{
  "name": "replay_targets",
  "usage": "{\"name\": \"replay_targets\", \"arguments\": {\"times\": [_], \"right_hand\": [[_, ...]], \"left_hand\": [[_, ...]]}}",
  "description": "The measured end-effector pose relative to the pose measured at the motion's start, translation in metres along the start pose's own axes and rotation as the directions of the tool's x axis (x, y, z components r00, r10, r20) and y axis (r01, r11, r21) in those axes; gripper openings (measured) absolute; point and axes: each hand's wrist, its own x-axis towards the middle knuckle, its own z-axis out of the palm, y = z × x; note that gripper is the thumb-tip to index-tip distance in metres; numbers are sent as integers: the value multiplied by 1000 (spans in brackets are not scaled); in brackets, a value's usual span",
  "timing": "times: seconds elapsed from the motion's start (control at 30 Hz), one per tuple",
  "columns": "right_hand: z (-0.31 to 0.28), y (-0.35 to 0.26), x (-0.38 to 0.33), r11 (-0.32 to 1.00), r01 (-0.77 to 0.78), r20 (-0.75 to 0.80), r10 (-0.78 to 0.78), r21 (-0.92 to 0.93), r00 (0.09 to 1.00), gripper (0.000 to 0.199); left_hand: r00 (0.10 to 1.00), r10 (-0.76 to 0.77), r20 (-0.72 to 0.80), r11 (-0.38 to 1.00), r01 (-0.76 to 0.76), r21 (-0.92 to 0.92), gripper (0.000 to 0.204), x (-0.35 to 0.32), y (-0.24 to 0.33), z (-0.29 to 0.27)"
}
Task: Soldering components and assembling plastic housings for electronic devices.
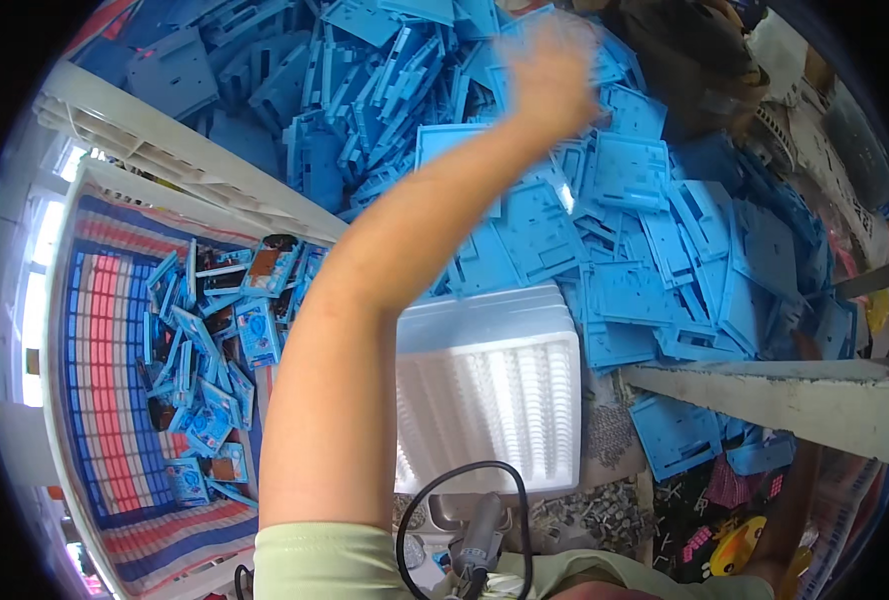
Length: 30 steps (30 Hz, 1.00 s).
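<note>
Background: dozens of blue panels (632, 172); one left hand (555, 80) over them; fingers (543, 45) blurred, grip indiscernible.

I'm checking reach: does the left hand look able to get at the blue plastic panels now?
Probably yes: the left hand is over the blue plastic panels, with nothing visibly blocking it; blur hides any contact.
</note>
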Motion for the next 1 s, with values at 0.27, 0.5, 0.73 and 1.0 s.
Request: {"name": "replay_targets", "arguments": {"times": [0.27, 0.5, 0.73, 1.0], "right_hand": [[4, -1, -4, 985, 169, 82, -170, 18, 982, 60], [2, 22, -1, 998, 49, 261, -55, 28, 964, 62], [16, 22, 1, 999, -1, 194, 10, -47, 981, 49], [24, 16, 13, 991, -110, 152, 120, -74, 981, 41]], "left_hand": [[712, -663, 230, 703, 487, 519, 121, -83, -214, 35], [848, -529, 38, 787, 474, 395, 78, -83, -229, 61], [959, -270, -90, 945, 282, 166, 48, -80, -202, 60], [982, 186, 28, 980, -184, -71, 39, -50, -27, -15]]}}
